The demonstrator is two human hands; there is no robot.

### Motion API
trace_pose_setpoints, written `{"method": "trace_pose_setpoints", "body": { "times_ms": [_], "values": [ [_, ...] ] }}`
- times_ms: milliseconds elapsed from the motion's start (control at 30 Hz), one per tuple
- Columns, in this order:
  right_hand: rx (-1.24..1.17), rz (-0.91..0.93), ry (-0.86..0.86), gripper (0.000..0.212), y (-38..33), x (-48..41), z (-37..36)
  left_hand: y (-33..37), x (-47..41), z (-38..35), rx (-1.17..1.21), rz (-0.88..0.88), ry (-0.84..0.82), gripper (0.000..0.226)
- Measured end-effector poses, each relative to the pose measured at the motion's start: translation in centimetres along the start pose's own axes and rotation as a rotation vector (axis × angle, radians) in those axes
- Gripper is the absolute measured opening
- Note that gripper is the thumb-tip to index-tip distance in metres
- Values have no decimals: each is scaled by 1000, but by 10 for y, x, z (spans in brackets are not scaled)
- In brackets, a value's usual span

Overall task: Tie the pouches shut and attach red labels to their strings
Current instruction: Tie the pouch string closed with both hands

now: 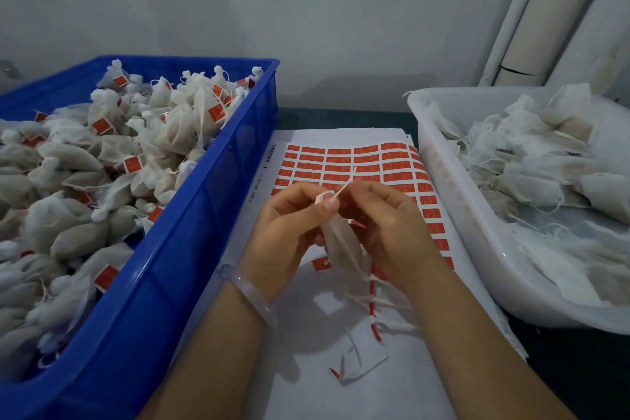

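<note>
Sticker sheet (341,160), pouch (341,245) pinched between both hands

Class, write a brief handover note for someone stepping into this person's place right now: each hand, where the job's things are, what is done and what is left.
Left hand: grip on one pouch near its neck, above the label sheet.
Right hand: pinches the string at the pouch's top.
Done: the blue crate on the left is heaped with tied pouches carrying red labels.
Left: finish tying this pouch. No label shows on its string, so add one. Then do the loose pouches in the white tub on the right. Many red labels remain on the sheet.
</note>
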State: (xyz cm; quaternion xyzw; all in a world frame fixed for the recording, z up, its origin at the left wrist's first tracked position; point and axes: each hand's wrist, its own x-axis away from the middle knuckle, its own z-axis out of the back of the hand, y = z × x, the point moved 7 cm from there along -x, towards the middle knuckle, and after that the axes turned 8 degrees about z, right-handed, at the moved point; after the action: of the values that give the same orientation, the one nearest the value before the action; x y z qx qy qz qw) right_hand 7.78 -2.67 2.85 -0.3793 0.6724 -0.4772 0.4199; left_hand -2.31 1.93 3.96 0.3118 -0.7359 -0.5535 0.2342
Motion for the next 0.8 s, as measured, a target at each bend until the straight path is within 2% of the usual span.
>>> {"method": "trace_pose_setpoints", "body": {
  "times_ms": [100,300,400,567,700,800],
  "values": [
    [-65,-62,-59,20,6,0,-2,0,1,1,-48,-4,27,9],
    [14,26,-128,18,-1,1,-4,0,1,0,-74,-14,10,8],
    [113,88,-98,10,-4,2,-1,-1,0,-1,-80,-17,2,12],
    [297,183,-80,21,-6,2,-7,2,0,1,-80,-52,12,14],
    [374,287,-20,9,-11,4,-8,0,-1,1,-48,-42,2,12],
    [493,413,37,3,-19,7,-6,-6,-4,3,-6,31,28,12]
  ]
}}
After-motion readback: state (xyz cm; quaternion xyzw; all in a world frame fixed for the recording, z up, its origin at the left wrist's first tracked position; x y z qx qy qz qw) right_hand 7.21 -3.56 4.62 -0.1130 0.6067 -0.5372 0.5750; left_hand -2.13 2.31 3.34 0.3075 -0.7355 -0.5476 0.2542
